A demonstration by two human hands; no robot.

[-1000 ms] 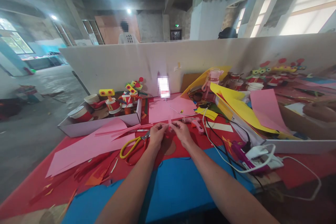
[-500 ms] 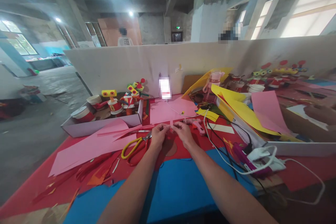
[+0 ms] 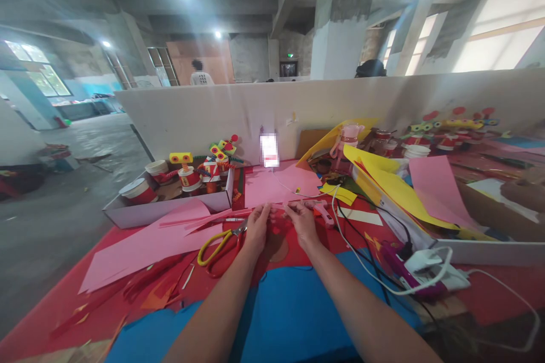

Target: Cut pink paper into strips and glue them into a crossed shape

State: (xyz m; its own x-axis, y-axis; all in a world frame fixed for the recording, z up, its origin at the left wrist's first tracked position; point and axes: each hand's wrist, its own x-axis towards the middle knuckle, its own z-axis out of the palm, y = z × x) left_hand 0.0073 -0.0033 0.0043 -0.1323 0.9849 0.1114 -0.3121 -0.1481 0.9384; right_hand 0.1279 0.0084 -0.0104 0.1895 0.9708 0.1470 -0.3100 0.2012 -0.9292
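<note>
My left hand (image 3: 257,229) and my right hand (image 3: 304,223) face each other above the red table covering. Between their pinched fingertips runs a thin strip of pink paper (image 3: 279,206). Scissors (image 3: 213,245) with one yellow and one red handle loop lie just left of my left hand. A pink glue gun (image 3: 325,216) rests to the right of my right hand. Sheets of pink paper (image 3: 147,247) spread out on the left, and another pink sheet (image 3: 279,184) lies beyond my hands.
A white box (image 3: 166,212) at the left holds cup figures. A lit phone (image 3: 269,150) leans at the white partition (image 3: 204,108). On the right are a box of yellow and pink paper (image 3: 489,249), a purple power strip (image 3: 394,258) and loose cables. Blue cloth (image 3: 293,312) lies nearest me.
My hands have drawn slightly apart, and the pink strip that stood up between them now lies level across the gap. The camera view has tilted up a little.
</note>
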